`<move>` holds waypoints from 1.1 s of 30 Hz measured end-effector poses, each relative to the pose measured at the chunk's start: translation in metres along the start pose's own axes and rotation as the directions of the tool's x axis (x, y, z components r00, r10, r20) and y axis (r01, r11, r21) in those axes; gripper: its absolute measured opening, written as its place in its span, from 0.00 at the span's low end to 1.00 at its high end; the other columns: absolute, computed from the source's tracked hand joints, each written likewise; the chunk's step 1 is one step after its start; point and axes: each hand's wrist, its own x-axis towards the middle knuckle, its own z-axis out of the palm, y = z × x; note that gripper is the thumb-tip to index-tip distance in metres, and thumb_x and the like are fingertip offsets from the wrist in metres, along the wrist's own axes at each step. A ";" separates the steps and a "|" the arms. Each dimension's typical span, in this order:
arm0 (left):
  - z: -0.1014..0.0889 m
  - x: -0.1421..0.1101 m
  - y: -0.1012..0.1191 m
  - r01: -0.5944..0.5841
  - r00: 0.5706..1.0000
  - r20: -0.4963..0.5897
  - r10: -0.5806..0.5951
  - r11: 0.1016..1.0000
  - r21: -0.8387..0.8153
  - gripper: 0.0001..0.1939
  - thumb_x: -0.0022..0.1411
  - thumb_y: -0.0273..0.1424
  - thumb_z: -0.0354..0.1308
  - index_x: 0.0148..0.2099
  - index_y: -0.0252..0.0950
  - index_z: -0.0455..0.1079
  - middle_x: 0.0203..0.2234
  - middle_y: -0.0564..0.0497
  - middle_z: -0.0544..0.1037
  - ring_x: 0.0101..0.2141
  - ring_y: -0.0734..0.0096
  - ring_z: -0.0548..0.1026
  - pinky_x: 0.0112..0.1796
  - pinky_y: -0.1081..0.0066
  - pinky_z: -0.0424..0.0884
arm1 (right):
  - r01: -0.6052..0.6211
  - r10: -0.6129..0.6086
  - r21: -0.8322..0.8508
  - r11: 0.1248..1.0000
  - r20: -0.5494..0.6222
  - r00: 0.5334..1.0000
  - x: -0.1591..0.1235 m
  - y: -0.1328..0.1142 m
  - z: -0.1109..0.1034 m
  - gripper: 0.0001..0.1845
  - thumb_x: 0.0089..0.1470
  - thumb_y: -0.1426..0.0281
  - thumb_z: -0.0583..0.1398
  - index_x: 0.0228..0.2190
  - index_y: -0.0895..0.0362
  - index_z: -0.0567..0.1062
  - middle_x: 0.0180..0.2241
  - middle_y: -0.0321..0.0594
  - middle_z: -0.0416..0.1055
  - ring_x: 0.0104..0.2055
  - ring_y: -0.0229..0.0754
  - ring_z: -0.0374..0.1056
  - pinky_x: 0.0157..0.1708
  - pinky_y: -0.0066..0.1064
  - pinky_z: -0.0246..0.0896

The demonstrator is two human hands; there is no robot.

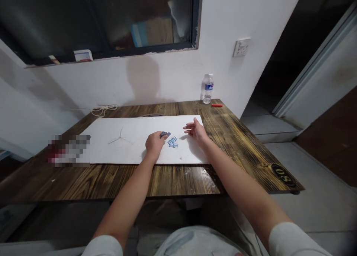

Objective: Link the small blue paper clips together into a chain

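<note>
My left hand (154,144) is closed over the white board, with its thumb and fingers on a small cluster of dark, blue-edged flat pieces (165,134). Just right of it lie several small rectangular pieces with blue edges (172,141), close together on the white board (134,153). They are too small for me to tell their kind. On the right side of the board, my right hand (196,131) is held open with fingers apart and nothing in it. A dark three-armed line mark (120,137) shows on the board's left half.
The board rests on a dark wooden table (237,148). At the back right stand a water bottle (207,89) and a red stick-like item (216,105). A coiled pale cord (103,109) lies back left. A blurred patch (71,152) covers something at the left.
</note>
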 end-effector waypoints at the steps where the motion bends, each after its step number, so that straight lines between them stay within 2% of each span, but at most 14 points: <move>1: 0.001 0.001 -0.001 -0.006 1.000 0.008 0.006 0.999 -0.041 0.09 0.58 0.38 0.58 0.32 0.38 0.75 0.26 0.48 0.79 0.27 0.65 0.75 0.26 0.71 0.60 | -0.001 0.001 0.001 1.000 -0.002 1.000 0.000 0.000 0.000 0.24 0.62 0.54 0.47 0.24 0.55 0.70 0.24 0.40 0.76 0.22 0.39 0.67 0.21 0.30 0.57; 4: 0.003 0.003 -0.001 -0.060 0.998 0.023 0.064 0.988 -0.143 0.09 0.60 0.34 0.56 0.34 0.37 0.76 0.25 0.49 0.79 0.27 0.67 0.75 0.28 0.72 0.63 | -0.001 0.001 -0.002 1.000 -0.007 1.000 0.001 0.000 0.000 0.24 0.62 0.55 0.47 0.24 0.55 0.70 0.23 0.40 0.75 0.22 0.40 0.67 0.21 0.30 0.57; 7: 0.006 0.004 0.000 -0.161 0.986 0.003 0.164 0.969 -0.189 0.10 0.60 0.30 0.55 0.39 0.36 0.77 0.33 0.46 0.81 0.34 0.64 0.76 0.36 0.69 0.68 | 0.003 -0.003 -0.007 1.000 0.001 1.000 0.002 0.001 0.000 0.25 0.62 0.55 0.46 0.24 0.55 0.70 0.23 0.40 0.75 0.22 0.40 0.67 0.21 0.30 0.56; 10: 0.011 0.003 0.002 -0.302 0.947 0.048 0.319 0.929 -0.214 0.14 0.59 0.24 0.54 0.45 0.38 0.76 0.42 0.47 0.80 0.43 0.65 0.75 0.45 0.67 0.68 | 0.005 -0.005 -0.009 1.000 0.005 1.000 0.003 0.002 -0.001 0.25 0.61 0.53 0.47 0.24 0.55 0.70 0.24 0.40 0.76 0.22 0.39 0.68 0.21 0.30 0.56; 12: 0.013 0.001 0.003 -0.357 0.917 0.119 0.382 0.915 -0.186 0.16 0.58 0.22 0.53 0.45 0.39 0.77 0.42 0.48 0.80 0.43 0.65 0.76 0.47 0.66 0.68 | 0.005 -0.005 -0.012 1.000 0.000 1.000 0.003 0.002 -0.001 0.25 0.61 0.52 0.48 0.24 0.55 0.70 0.24 0.41 0.76 0.22 0.39 0.68 0.22 0.30 0.57; 15: 0.013 -0.003 0.004 -0.357 0.911 0.172 0.375 0.925 -0.127 0.16 0.57 0.21 0.54 0.42 0.40 0.78 0.39 0.49 0.81 0.41 0.64 0.76 0.44 0.66 0.68 | 0.011 -0.011 -0.021 1.000 -0.002 1.000 0.003 0.003 -0.001 0.25 0.61 0.52 0.48 0.25 0.55 0.70 0.25 0.41 0.76 0.22 0.39 0.68 0.21 0.30 0.57; 18: 0.009 -0.006 0.006 -0.312 0.938 0.129 0.322 0.945 -0.095 0.13 0.57 0.24 0.56 0.40 0.42 0.78 0.37 0.50 0.81 0.39 0.64 0.77 0.40 0.68 0.67 | 0.019 -0.019 -0.030 0.999 0.003 1.000 0.003 0.003 -0.002 0.25 0.61 0.52 0.47 0.25 0.56 0.70 0.25 0.40 0.76 0.22 0.39 0.68 0.21 0.29 0.56; 21: 0.001 -0.006 0.009 -0.221 0.972 0.077 0.221 0.975 -0.010 0.07 0.58 0.35 0.59 0.36 0.41 0.77 0.33 0.50 0.81 0.35 0.64 0.76 0.33 0.70 0.64 | 0.014 -0.014 -0.032 0.999 0.003 1.000 0.004 0.004 -0.002 0.25 0.61 0.51 0.48 0.25 0.56 0.70 0.24 0.40 0.76 0.22 0.39 0.68 0.21 0.29 0.56; 24: -0.005 -0.006 0.012 -0.143 0.990 0.041 0.138 0.981 0.131 0.15 0.58 0.46 0.57 0.36 0.40 0.75 0.29 0.48 0.79 0.32 0.63 0.75 0.29 0.71 0.60 | 0.005 -0.005 -0.032 0.999 0.000 1.000 0.005 0.005 -0.002 0.25 0.61 0.52 0.48 0.25 0.56 0.70 0.24 0.40 0.76 0.22 0.39 0.68 0.21 0.29 0.56; 27: -0.005 -0.007 0.013 -0.182 0.983 0.052 0.175 0.964 0.193 0.13 0.63 0.43 0.53 0.40 0.41 0.72 0.32 0.47 0.79 0.33 0.64 0.74 0.29 0.71 0.59 | 0.011 -0.011 -0.033 0.999 0.007 1.000 0.007 0.006 -0.003 0.25 0.60 0.50 0.48 0.25 0.55 0.70 0.24 0.40 0.76 0.22 0.39 0.68 0.21 0.30 0.56; 31: 0.003 -0.008 0.010 -0.325 0.943 0.133 0.305 0.931 0.165 0.13 0.63 0.40 0.55 0.46 0.39 0.69 0.40 0.46 0.77 0.38 0.63 0.74 0.33 0.70 0.62 | 0.021 -0.021 -0.038 0.999 0.017 1.000 0.009 0.008 -0.004 0.25 0.59 0.50 0.49 0.25 0.55 0.70 0.25 0.40 0.76 0.22 0.39 0.68 0.21 0.30 0.57; 33: 0.007 -0.008 0.008 -0.344 0.933 0.159 0.322 0.929 0.136 0.14 0.63 0.40 0.54 0.47 0.38 0.68 0.41 0.45 0.75 0.39 0.62 0.74 0.35 0.70 0.64 | 0.019 -0.018 -0.044 0.999 0.017 1.000 0.009 0.009 -0.005 0.25 0.60 0.50 0.48 0.25 0.55 0.70 0.25 0.40 0.76 0.22 0.39 0.68 0.20 0.30 0.57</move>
